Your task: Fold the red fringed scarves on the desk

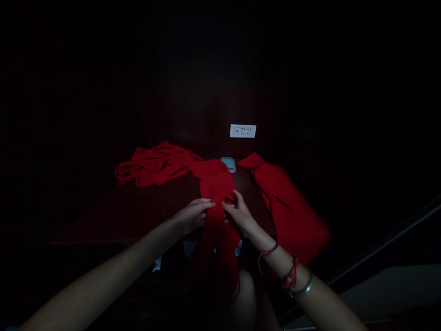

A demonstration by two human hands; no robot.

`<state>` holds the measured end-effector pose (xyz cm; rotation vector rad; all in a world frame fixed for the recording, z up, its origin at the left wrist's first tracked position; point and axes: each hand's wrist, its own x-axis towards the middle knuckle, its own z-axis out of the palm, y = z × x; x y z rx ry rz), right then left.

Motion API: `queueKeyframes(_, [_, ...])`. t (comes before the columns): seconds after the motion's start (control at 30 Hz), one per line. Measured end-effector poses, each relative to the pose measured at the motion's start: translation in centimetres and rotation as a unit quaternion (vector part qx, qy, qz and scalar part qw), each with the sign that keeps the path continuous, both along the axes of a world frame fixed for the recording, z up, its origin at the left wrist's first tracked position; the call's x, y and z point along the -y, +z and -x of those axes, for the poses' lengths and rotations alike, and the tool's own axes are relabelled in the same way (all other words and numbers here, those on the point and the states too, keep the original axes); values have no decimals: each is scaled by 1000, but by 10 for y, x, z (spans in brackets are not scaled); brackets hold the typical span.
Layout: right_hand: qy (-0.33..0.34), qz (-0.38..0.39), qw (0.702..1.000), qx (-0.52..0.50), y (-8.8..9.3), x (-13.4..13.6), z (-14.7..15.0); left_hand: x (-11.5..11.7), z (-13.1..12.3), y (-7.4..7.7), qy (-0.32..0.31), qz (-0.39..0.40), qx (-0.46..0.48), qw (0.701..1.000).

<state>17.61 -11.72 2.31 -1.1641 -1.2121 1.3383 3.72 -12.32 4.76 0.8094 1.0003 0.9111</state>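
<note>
Our left hand (pixel 197 215) and right hand (pixel 241 217) pinch the middle cloth (pixel 216 224) between them, its length running far to near.

Clock places run from the hands: two bare hands, one left hand (pixel 196 214) and one right hand (pixel 242 217). Three masses of red fabric: one red strip (pixel 217 185) at the centre, one crumpled heap (pixel 155 166) at 10 o'clock, one smoother length (pixel 289 207) at 3 o'clock; whether heap and strip are separate pieces is unclear. Three wrist ornaments between 4 and 5 o'clock: one cord bracelet (pixel 268 252), one braided bracelet (pixel 294 272), one silver bangle (pixel 306 288). One tabletop (pixel 103 220). One wall socket plate (pixel 243 131) at 1 o'clock. One blurred pale-blue rectangle (pixel 228 164) between 12 and 1.
</note>
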Motion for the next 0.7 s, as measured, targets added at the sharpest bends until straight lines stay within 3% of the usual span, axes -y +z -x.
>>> queueKeyframes(0.1, [-15,44,996,-70,11,5,1,-3,-5,7,23,-1,0,1000])
queueKeyframes(0.27, [-1,73,994,-81,29,3,-6,-9,-13,18,38,-7,2,999])
queueKeyframes(0.37, [-16,106,990,-94,35,-4,-10,-11,-13,11,48,7,-30,998])
queueKeyframes(0.43, [-13,112,989,-94,35,-7,-13,-10,-11,-1,2,-48,-119,992])
queueKeyframes(0.5, [1,100,991,-93,33,-8,-16,-9,-8,-15,-59,-190,-276,940])
queueKeyframes(0.6, [11,61,995,-75,27,-10,-25,-10,-3,-31,-112,-384,-486,777])
queueKeyframes(0.63, [8,43,997,-57,25,-10,-29,-12,-2,-34,-124,-417,-523,733])
queueKeyframes(0.7, [-9,9,1000,-9,21,-11,-37,-16,0,-38,-156,-450,-563,675])
